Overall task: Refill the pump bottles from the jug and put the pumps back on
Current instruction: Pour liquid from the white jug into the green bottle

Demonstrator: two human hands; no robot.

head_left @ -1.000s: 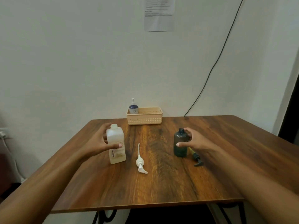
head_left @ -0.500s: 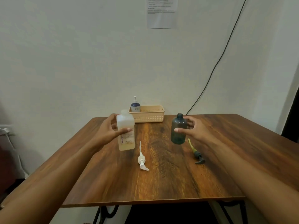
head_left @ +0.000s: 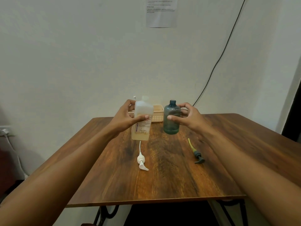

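Note:
My left hand (head_left: 126, 117) grips a white translucent jug (head_left: 142, 126) with yellowish liquid in its lower part, held in the air and tilted slightly right. My right hand (head_left: 189, 117) holds a dark teal bottle (head_left: 171, 121) with an open neck, upright and lifted off the wooden table (head_left: 171, 176). The two containers hang side by side with a small gap. A white pump (head_left: 141, 159) with its tube lies on the table below the jug. A dark pump (head_left: 197, 154) with a yellow tube lies to the right.
A beige basket (head_left: 157, 114) stands at the table's far edge against the wall, partly hidden by the jug. A white pump tip (head_left: 134, 97) peeks out behind my left hand. A black cable (head_left: 216, 62) runs down the wall.
Both hands have raised their containers higher off the table and brought them closer together. The two pumps lie where they were.

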